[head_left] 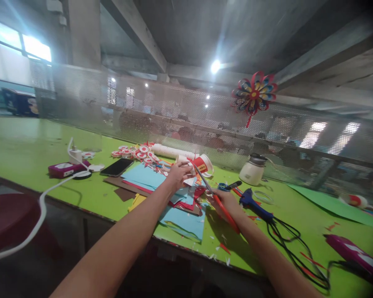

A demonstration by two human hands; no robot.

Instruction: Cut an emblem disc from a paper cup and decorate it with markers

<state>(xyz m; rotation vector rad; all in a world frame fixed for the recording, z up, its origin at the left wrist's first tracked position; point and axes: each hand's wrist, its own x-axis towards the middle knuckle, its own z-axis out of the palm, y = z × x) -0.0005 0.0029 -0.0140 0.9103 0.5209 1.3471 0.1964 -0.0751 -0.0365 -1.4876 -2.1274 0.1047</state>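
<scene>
Here, nearest first:

- Worktop (27,149): green, its front edge strewn with paper snips.
- Right hand (225,201): fingers closed through the red handles of the scissors (216,198); blades part open, pointing up and away toward the left hand.
- Left hand (178,174): fingers pinched on a small paper piece (191,181), held just above the paper stack, touching the blades or just short of them; which, I cannot tell.
- Paper piece, handling: judged light, thin and floppy; creases and tears easily. Best pinched close to the cut line, so it stays taut against the blades.
- Paper stack (183,219): blue, red, yellow and brown sheets, overlapping, under both hands.
- Glue gun (251,203): blue, just beside the right hand, black cord trailing right.
- Second scissors (228,186): blue-handled, lying flat beyond the right hand.
- Phone (117,167): dark, face up, left of the stack.
- Paper rosettes (136,152): red and white, in a row, near a white tube (170,151).
- Kettle (253,169): white, by the mesh screen (180,111).
- Pinwheel (254,95): multicoloured, hung on the mesh.
</scene>
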